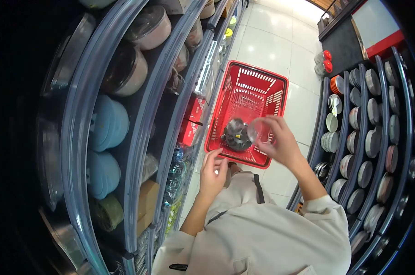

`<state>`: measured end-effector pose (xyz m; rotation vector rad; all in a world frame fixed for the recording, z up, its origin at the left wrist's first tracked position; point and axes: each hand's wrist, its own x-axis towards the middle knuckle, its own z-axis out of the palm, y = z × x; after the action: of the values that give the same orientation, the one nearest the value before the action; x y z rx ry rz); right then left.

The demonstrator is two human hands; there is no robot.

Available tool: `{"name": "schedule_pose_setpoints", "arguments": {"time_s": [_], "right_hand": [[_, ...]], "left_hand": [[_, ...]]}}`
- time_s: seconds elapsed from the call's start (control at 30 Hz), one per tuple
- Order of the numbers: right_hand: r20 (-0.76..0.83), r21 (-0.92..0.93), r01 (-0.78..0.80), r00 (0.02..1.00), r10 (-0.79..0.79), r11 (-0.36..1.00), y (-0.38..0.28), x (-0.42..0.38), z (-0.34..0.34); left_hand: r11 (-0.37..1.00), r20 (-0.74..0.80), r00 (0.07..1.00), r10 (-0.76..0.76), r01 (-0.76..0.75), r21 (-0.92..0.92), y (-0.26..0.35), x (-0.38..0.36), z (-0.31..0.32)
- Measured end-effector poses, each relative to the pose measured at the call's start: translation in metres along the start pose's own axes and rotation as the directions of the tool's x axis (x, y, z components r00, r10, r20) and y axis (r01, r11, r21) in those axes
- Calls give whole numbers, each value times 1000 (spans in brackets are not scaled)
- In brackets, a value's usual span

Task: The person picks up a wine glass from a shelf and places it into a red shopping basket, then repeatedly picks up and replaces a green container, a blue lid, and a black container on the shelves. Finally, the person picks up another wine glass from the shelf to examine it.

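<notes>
My right hand (279,140) is closed around the edge of a clear, round glass (257,130), held over the red shopping basket (284,91). Within the basket lies a dark, shiny bundle that looks wrapped in clear plastic (237,137), with a small yellow mark on it. The glass overlaps the right side of this bundle in the view. My left hand (211,176) hangs near the basket's near left corner, fingers apart and bent, with nothing in them. Its fingertips come right up to the rim.
On the left, tall shelves (143,91) hold lidded pots, blue pots (110,123), a red box (192,123) and glassware. Racks of bowls and plates (349,117) stand on the right. Two red-lidded jars (323,62) are farther back. White tiles (269,36) cover the floor.
</notes>
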<state>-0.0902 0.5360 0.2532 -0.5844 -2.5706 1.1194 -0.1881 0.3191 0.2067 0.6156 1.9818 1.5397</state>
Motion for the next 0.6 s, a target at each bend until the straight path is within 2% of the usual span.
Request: {"name": "schedule_pose_setpoints", "arguments": {"time_s": [0.03,0.07,0.1,0.17,0.27,0.33,0.37,0.43,0.47,0.57,0.6], "right_hand": [[-74,-110,9,997,-17,994,22,15,6],[-71,-107,7,997,-14,994,45,32,14],[-86,-134,-35,996,23,990,71,48,26],[-95,-158,-70,994,55,985,121,79,52],[-60,-229,-111,993,100,967,184,122,91],[-17,-244,-183,983,185,952,211,143,113],[4,-263,-169,984,176,950,225,151,124],[39,-277,-210,973,230,937,237,163,139],[60,-300,-251,958,281,920,242,170,145],[81,-325,-233,959,272,917,256,181,162],[93,-338,-227,958,272,913,259,184,166]], "left_hand": [[1000,30,999,-26,26,6,-16,2,-4],[999,59,997,-50,49,12,-31,4,-9],[989,56,997,-55,47,140,-41,2,-15],[967,94,992,-88,62,246,-63,-11,-29],[926,-64,937,-344,350,144,-127,-56,-45],[871,-187,865,-466,486,79,-165,-97,-56],[839,-239,823,-515,541,56,-188,-123,-62],[692,-283,700,-655,707,147,-214,-175,-77],[631,-300,653,-695,755,181,-218,-196,-82],[486,-312,532,-787,846,219,-246,-271,-95],[484,-316,528,-788,849,212,-235,-268,-91]]}}
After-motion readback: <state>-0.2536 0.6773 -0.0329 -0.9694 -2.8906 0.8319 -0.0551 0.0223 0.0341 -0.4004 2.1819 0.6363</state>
